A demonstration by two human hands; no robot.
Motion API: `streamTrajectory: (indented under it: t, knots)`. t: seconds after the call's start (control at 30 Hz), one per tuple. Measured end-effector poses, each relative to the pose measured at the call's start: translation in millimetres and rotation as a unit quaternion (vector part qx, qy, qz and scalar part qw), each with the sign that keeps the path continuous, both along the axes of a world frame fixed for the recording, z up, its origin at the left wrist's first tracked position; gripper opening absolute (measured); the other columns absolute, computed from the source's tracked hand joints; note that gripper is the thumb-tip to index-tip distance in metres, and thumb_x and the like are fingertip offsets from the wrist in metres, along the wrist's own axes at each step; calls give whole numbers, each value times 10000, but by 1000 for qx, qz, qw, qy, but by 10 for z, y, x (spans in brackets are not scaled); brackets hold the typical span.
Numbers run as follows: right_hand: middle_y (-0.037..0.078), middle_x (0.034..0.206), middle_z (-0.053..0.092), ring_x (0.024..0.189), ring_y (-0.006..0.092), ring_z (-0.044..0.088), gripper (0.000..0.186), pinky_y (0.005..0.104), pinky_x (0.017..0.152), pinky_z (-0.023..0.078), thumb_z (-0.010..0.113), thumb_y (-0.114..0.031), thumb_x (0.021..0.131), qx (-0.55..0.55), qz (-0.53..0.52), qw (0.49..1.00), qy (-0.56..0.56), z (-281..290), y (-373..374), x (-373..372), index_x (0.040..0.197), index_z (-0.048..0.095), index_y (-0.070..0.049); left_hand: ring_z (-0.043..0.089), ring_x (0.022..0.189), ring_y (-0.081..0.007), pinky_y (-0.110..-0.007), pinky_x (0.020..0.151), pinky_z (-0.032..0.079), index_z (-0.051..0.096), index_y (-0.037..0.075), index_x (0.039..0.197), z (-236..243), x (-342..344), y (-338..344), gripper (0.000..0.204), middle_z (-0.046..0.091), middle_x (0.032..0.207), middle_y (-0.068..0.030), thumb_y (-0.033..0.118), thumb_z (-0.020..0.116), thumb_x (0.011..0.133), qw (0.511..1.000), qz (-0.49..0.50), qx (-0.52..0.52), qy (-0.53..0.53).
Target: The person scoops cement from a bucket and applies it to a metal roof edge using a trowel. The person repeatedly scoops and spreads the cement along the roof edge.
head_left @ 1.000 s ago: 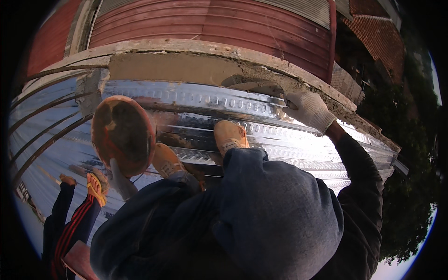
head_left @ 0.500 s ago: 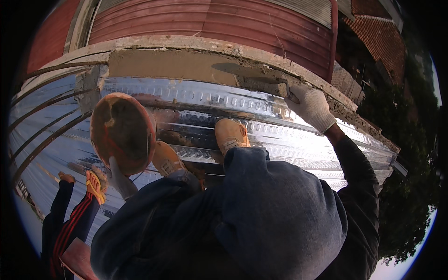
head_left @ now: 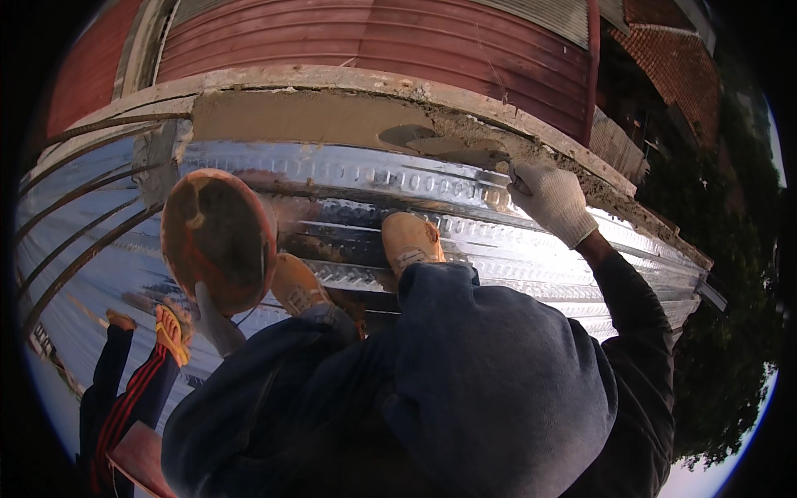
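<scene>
My left hand (head_left: 217, 325), gloved, grips the lower rim of a round reddish pan (head_left: 217, 236) with grey mortar inside, held beside my boots. My right hand (head_left: 548, 199), in a pale knit glove, is closed on the handle of a trowel (head_left: 461, 148), whose blade lies on a long strip of wet mortar (head_left: 290, 116). Rougher mortar shows round the blade and to its right, along a concrete edge (head_left: 349, 76). Shiny ribbed metal decking (head_left: 332, 183) runs just below the strip, under my tan boots (head_left: 409, 239).
Bent rusty bars (head_left: 87, 249) arch over the decking at left. At lower left are another person's sandaled foot (head_left: 170, 332) and striped trouser leg (head_left: 141, 398). A red corrugated wall (head_left: 374, 33) stands beyond the edge; a tiled roof (head_left: 664, 66) and trees (head_left: 730, 332) are at right.
My right hand and the trowel have shifted slightly on the mortar; the blade shows flatter than half a second ago. The pan in my left hand has barely moved.
</scene>
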State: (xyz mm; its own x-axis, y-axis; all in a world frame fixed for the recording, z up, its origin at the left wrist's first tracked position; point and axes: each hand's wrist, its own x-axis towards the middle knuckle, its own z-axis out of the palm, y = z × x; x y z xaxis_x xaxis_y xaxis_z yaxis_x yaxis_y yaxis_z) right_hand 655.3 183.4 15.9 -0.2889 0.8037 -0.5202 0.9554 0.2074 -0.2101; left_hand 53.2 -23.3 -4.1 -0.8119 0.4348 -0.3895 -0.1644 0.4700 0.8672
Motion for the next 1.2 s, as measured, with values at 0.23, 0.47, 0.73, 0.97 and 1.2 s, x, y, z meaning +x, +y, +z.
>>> streamTrajectory:
  t: [0.23,0.47,0.73,0.97,1.2]
  knots:
    - [172,1021,773,939,395,788,315,528,807,621,672,-372,1070,89,-29,995,-22,-83,264,-76,1109,709,-62,710,1269,-242,-365,1025,609,607,-37,1577,-24,-72,-31,718,679,1495,-141,410,832,1061,1000,-2,-10,0]
    - [158,974,739,915,373,761,314,505,798,588,732,-357,1070,74,-39,997,6,-110,297,-83,1100,694,-47,714,1210,-213,-345,974,600,631,-33,1539,-40,-84,-67,727,701,1436,-121,446,853,1039,1000,-2,-7,2]
    - [225,1097,801,1053,419,779,453,545,910,596,645,-435,1107,-44,44,993,103,-119,612,-111,1294,751,-36,709,1254,-232,-366,999,605,610,-49,1552,20,-4,-9,757,692,1461,-137,450,848,1034,1000,-5,-8,16]
    - [213,1002,803,986,409,788,524,534,912,608,599,-529,1126,-84,160,983,6,-292,1229,-278,1151,824,-56,702,1279,-250,-375,1012,603,600,-41,1583,-7,14,16,739,680,1500,-144,416,834,1052,999,-10,0,34]
    - [193,917,800,891,400,795,545,536,852,618,558,-540,1106,-112,211,970,-51,-289,1118,327,1047,844,-80,700,1289,-252,-364,1025,600,595,-16,1601,105,134,118,690,670,1518,-160,384,806,1079,999,-21,8,24]
